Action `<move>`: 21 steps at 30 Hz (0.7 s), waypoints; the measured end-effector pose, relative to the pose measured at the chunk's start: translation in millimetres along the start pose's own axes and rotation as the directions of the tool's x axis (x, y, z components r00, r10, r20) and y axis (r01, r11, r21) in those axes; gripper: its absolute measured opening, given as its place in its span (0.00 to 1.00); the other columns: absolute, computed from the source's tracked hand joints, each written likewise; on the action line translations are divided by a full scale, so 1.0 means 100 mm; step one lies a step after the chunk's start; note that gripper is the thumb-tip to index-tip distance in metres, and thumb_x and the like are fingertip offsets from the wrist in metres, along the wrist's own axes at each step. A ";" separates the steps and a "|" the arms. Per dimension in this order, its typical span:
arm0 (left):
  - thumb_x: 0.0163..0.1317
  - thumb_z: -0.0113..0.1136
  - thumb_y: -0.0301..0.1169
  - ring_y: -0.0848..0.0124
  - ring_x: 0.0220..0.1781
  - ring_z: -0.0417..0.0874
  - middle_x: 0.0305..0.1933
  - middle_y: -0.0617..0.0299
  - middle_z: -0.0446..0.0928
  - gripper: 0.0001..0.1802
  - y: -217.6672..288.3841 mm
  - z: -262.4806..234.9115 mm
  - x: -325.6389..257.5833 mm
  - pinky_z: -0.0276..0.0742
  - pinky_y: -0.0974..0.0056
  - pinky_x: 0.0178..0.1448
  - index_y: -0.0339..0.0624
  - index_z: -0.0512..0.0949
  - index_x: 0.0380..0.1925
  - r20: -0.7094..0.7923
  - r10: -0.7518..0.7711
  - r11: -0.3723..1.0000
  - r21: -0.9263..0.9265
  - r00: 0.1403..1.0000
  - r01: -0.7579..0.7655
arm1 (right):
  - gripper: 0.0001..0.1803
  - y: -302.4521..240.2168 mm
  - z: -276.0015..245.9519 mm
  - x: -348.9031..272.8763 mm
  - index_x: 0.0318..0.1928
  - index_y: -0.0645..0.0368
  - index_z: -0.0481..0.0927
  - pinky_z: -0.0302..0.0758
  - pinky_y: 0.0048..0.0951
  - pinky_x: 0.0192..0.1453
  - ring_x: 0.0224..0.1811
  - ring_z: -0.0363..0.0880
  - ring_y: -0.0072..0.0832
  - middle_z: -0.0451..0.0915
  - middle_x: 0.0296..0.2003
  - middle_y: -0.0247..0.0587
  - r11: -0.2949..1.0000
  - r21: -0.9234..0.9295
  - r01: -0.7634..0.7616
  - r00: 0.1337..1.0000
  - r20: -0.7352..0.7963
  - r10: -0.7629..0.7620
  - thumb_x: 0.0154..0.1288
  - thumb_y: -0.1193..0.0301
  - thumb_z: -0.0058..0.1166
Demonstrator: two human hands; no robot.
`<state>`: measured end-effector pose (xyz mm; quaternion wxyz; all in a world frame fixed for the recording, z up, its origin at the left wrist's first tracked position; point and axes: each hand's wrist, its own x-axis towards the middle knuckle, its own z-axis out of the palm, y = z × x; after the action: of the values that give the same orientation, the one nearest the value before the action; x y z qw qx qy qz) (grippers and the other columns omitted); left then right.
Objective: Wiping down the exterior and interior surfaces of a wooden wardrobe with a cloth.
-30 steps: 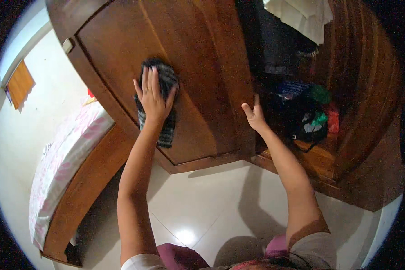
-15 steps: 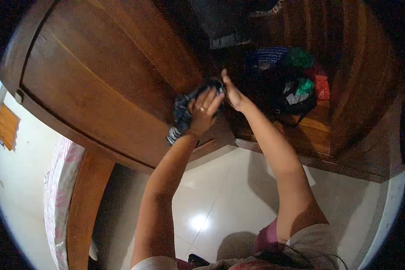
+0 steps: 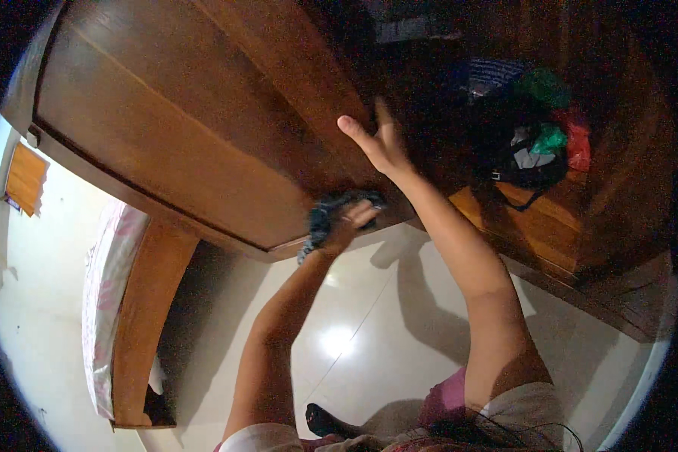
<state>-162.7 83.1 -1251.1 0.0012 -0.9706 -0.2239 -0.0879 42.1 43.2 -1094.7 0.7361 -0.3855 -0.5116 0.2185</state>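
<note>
At the lower edge of the wooden wardrobe door (image 3: 203,143), a dark cloth (image 3: 325,218) is clenched in the left hand (image 3: 350,220). The right hand (image 3: 380,143) is spread flat on the door's right edge, fingers released. Pushed harder, the door could probably swing and the cloth be dropped.

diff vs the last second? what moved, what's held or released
The left hand carried the dark cloth down the wardrobe door, from mid-panel to its lower corner, gripping it throughout. The right hand stayed on the door's edge; its fingers now spread open. The view tilted, so the bed slid lower left. Nothing was let go; the bags inside the wardrobe lie as before.
</note>
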 end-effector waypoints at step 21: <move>0.44 0.70 0.44 0.57 0.76 0.51 0.70 0.58 0.60 0.44 0.33 -1.94 0.21 0.27 0.29 0.69 0.64 0.64 0.65 -0.764 -0.115 0.903 0.187 0.635 0.387 | 0.50 0.42 -0.02 -0.06 0.68 0.69 0.55 0.58 0.40 0.69 0.67 0.62 0.46 0.64 0.64 0.57 0.972 -0.236 -0.012 0.995 -0.098 -0.012 0.61 0.40 0.52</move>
<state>-162.6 54.9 -1055.4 0.2432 -0.7948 -0.3504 -0.4317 45.1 63.9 -1132.2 0.7092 -0.4808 -0.4971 0.1369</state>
